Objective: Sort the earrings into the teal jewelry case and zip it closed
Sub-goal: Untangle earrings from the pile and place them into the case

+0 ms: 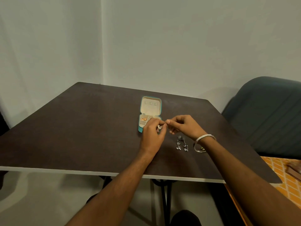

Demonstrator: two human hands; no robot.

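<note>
Mid-sort, by the look of it; centre of frame, on matte dark-brown desk (81, 128), small teal zip-round jewelry case (150, 111) lying open, cream velvety lining, gold-orange earrings (144, 119) in upper-left compartment; just right, left hand (152, 134) over case's near edge, grip pinched narrow on small pale earring (160, 127); right hand (184, 126) fingertip to fingertip with it, pinching too, held piece too small to tell; lower right of centre, pair of dark silver dangling earrings (182, 143) waiting; silver bangle (199, 148) beside. Next, probably: precise drop into free compartment.
</note>
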